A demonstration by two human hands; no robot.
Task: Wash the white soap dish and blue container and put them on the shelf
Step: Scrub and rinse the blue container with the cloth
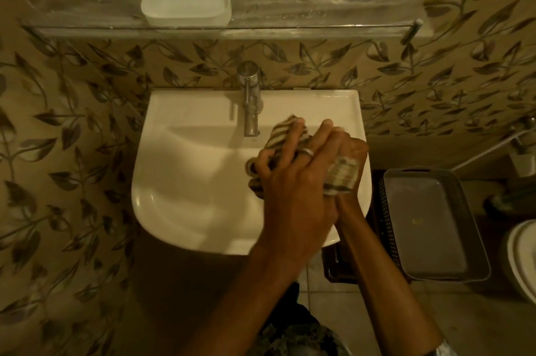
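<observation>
The white soap dish (185, 3) stands on the glass shelf (319, 9) above the sink. To the right of the sink, the blue container (429, 245) lies empty on a dark perforated basket (387, 210). Over the right side of the sink (179, 181), my left hand (284, 170) grips a striped cloth (340, 174) and presses it against my right hand. My right hand (352, 152) lies under the cloth, palm turned up and fingers fairly straight. Part of the cloth is hidden between the two hands.
A chrome tap (250, 100) stands at the back of the sink, just left of my hands. The wall behind has leaf-patterned tiles. A white toilet (522, 257) shows at the right edge, with a hose fitting on the wall above it.
</observation>
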